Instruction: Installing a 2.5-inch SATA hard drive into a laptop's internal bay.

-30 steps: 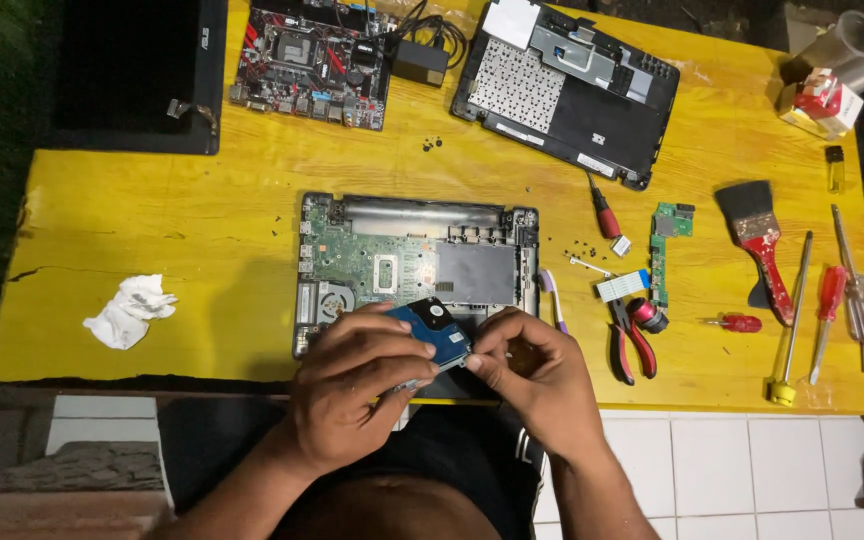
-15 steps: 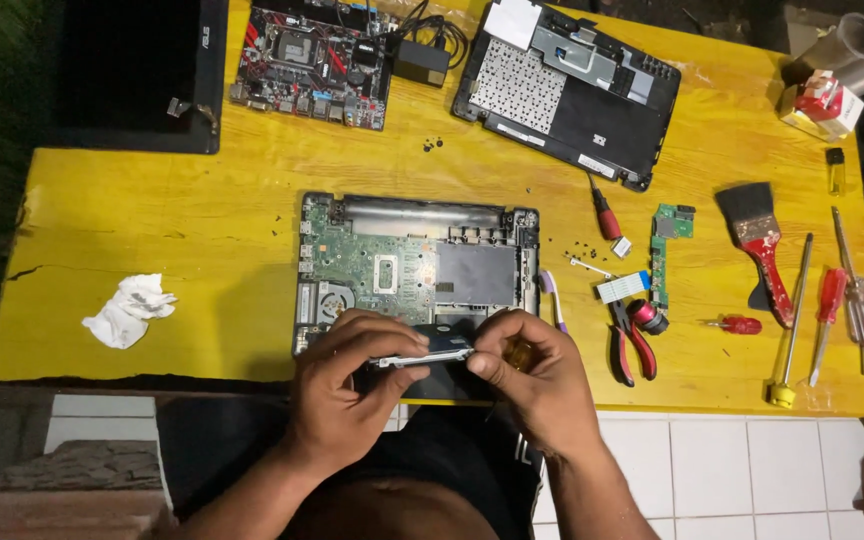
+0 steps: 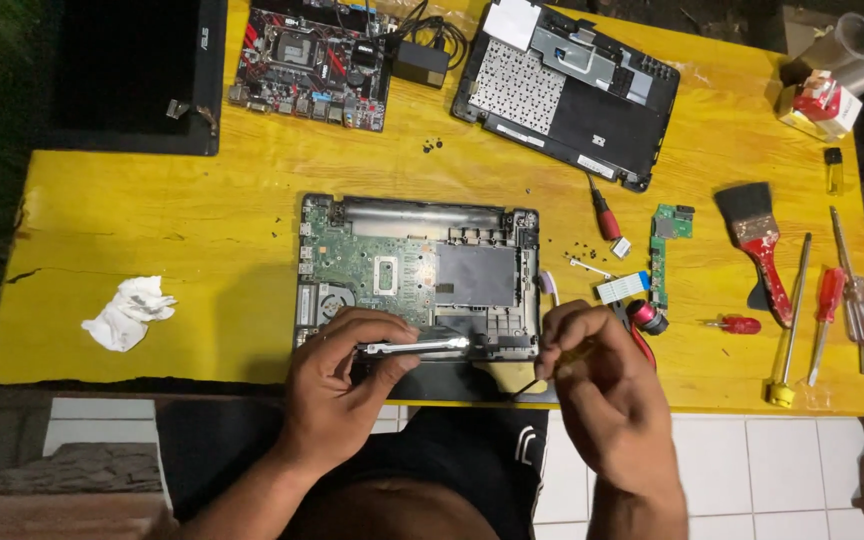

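A yellow wooden table carries an opened laptop base at centre, a circuit board and a laptop cover behind it, crumpled tissue at left, and a paintbrush and screwdrivers (red-handled) at right.

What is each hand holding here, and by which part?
The left hand holds a flat metal-edged drive edge-on by its left end, over the opened laptop base. The right hand has its fingers pinched around something thin and dark, too hidden to identify.
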